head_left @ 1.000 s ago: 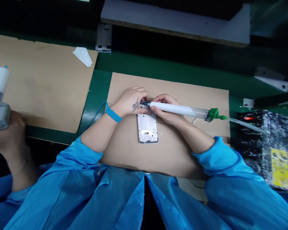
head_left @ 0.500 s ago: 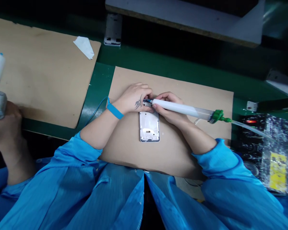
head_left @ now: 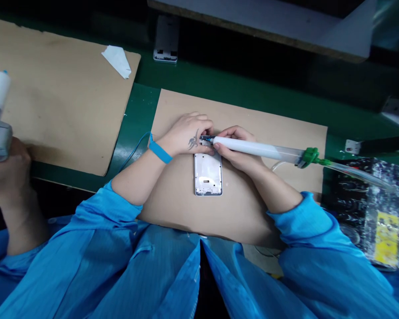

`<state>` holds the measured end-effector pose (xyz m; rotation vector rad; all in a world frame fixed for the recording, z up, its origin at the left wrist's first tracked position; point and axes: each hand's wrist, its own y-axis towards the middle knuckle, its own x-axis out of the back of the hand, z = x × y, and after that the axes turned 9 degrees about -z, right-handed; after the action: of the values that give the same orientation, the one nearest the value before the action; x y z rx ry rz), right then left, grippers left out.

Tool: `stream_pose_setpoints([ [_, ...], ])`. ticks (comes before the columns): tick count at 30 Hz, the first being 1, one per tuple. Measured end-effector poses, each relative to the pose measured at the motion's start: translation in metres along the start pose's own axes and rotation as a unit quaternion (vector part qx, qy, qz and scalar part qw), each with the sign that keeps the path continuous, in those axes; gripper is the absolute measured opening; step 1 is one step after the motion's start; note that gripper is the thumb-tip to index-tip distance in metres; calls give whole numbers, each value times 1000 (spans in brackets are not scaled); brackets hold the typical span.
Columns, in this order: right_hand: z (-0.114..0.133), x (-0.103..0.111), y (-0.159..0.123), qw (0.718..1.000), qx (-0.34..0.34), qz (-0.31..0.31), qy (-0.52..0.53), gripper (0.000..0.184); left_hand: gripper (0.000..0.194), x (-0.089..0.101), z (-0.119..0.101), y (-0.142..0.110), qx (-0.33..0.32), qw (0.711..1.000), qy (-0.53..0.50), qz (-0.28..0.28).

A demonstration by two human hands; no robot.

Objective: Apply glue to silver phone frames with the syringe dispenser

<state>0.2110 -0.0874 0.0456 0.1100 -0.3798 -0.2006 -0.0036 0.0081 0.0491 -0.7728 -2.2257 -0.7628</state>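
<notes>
A silver phone frame (head_left: 208, 175) lies on a sheet of brown cardboard (head_left: 173, 199) in front of me. My left hand (head_left: 189, 135) curls over its upper end, thumb and fingers gripping it from the left side. In my right hand (head_left: 237, 150) is a white glue dispensing syringe (head_left: 252, 148), held like a pen close to its tip. The blue needle tip points left, at the upper part of the phone frame between my hands. Whether the tip touches the frame I cannot tell. A green cap (head_left: 309, 157) joins the syringe's rear to a clear air tube (head_left: 355, 172).
Another phone frame (head_left: 166, 40) lies at the back under a shelf (head_left: 269, 31). On the left, a co-worker's hand (head_left: 9, 168) holds a grey tool with a white cylinder over a second cardboard (head_left: 69, 102), where a white paper scrap (head_left: 117, 61) lies. A worn black box (head_left: 362, 208) stands at right.
The syringe's rear end and tube have shifted slightly to the right. Both hands stay at the upper end of the phone frame; the view has moved a little.
</notes>
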Motion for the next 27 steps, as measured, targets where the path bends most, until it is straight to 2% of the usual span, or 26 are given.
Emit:
stream_pose_setpoints([
  [14, -1, 5, 1, 1000, 0, 13, -2, 46, 42, -1, 1, 0, -1, 1000, 2, -3],
  [23, -1, 7, 1, 1000, -11, 13, -17, 52, 43, -2, 2, -1, -5, 1000, 0, -8],
  [27, -4, 7, 1, 999, -16, 15, -23, 49, 43, -3, 3, 0, -4, 1000, 2, -6],
])
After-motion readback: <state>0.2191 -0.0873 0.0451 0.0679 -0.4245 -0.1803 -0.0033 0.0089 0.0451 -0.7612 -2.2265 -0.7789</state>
